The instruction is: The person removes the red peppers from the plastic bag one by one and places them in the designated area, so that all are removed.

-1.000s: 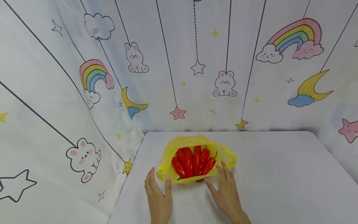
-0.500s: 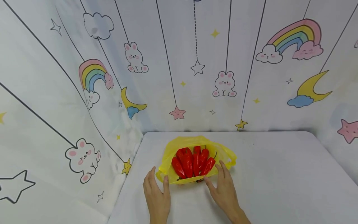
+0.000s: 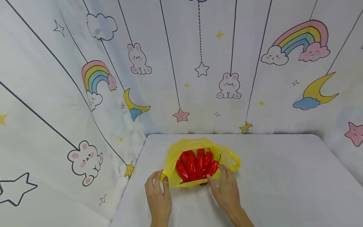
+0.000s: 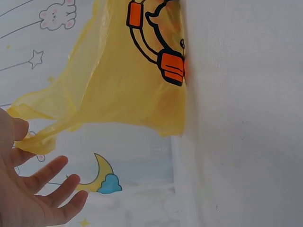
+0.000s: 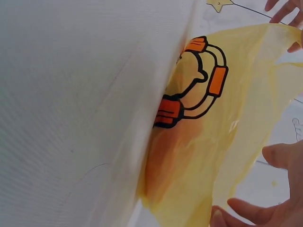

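A yellow plastic bag [image 3: 187,144] lies on the table with its mouth facing me, holding several red peppers [image 3: 192,165]. A black-and-orange print shows on its front in both wrist views. At the bag's left corner, my left hand [image 3: 158,197] pinches the handle [image 4: 42,137] between thumb and index finger; its other fingers are spread in the left wrist view. My right hand [image 3: 227,193] is at the right part of the front rim, thumb and fingers apart. In the right wrist view its fingertips [image 5: 236,208] come right up to the bag's edge.
The white table [image 3: 283,179] extends to the right of the bag. Behind and to the left hangs a white cloth backdrop [image 3: 158,78] printed with rainbows, rabbits, moons and stars.
My left hand has moved in to the bag's left corner and taken hold of it. The right hand's fingers have come slightly closer over the front rim. The peppers keep their places.
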`<state>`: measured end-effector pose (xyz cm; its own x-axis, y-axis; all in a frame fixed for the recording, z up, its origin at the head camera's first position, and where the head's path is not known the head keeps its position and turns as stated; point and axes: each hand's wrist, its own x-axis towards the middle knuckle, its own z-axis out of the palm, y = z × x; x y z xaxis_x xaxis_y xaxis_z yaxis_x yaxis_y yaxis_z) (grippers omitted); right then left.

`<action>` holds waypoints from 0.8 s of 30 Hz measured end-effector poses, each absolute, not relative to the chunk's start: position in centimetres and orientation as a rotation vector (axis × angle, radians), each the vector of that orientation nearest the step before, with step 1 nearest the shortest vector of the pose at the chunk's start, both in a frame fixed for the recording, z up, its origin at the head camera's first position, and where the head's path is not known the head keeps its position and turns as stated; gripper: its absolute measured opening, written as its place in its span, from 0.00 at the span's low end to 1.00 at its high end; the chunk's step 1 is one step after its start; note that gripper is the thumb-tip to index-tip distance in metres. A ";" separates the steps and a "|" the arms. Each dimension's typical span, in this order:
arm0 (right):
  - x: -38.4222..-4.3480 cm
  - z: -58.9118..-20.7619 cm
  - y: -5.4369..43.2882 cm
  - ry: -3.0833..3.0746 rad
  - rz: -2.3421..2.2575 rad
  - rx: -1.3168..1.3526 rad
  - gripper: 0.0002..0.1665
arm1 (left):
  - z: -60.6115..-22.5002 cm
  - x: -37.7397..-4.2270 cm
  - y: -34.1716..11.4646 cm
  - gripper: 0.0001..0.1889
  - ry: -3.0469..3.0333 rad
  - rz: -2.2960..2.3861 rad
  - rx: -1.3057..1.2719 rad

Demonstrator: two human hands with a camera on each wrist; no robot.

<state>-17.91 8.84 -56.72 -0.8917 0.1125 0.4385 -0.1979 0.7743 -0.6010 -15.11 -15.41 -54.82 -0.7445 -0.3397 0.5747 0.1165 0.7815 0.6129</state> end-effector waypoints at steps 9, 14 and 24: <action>-18.9 -56.8 7.9 -2.527 0.929 0.042 0.37 | -54.9 -15.6 -15.4 0.15 -2.263 -0.820 0.156; -19.5 -57.0 7.4 -2.541 0.913 0.034 0.36 | -55.0 -16.0 -15.2 0.13 -2.250 -0.836 0.144; -20.3 -57.6 7.0 -2.540 0.926 0.056 0.35 | -55.2 -16.8 -14.7 0.12 -2.218 -0.849 0.127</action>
